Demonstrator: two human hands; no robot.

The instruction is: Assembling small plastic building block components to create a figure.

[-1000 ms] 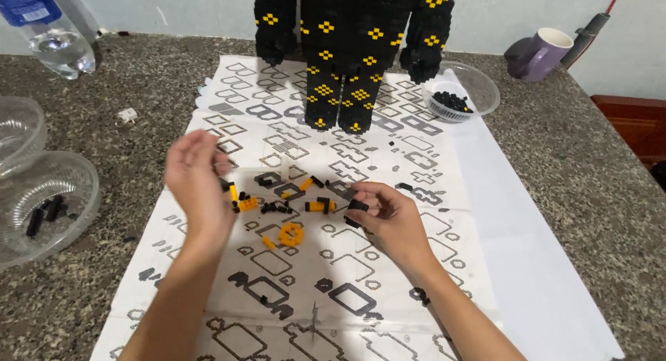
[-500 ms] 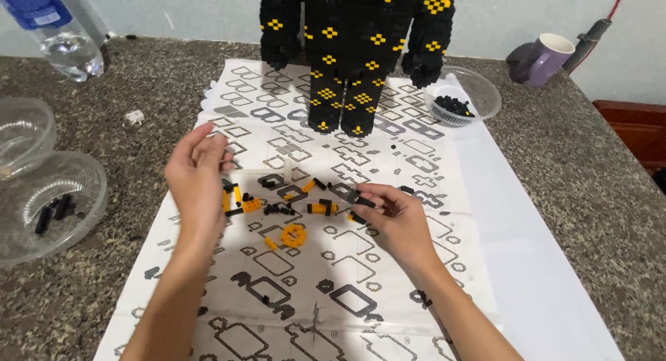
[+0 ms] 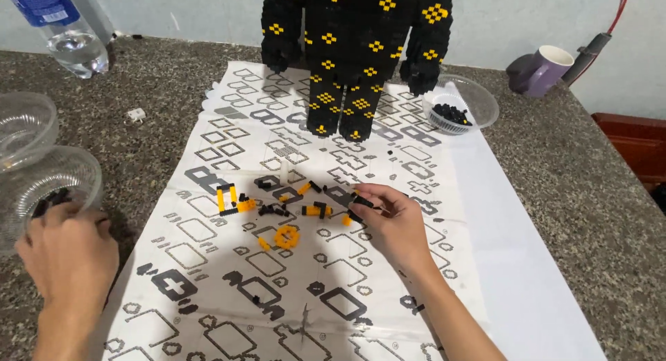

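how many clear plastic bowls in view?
3: two clear plastic bowls at the left edge, one behind the other, which the left hand touches; a third by the block figure.

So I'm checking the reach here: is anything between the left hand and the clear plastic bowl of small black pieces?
Nothing visible is. The left hand is already at the near rim of the clear plastic bowl, fingers at its edge, black pieces just beyond. Only bare stone counter lies around it.

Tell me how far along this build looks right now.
Mostly built: the black-and-yellow block figure stands on the printed sheet. In hand: the right hand pinches a small black piece; the left hand reaches the clear bowl. Left: loose orange and black pieces lie unattached.
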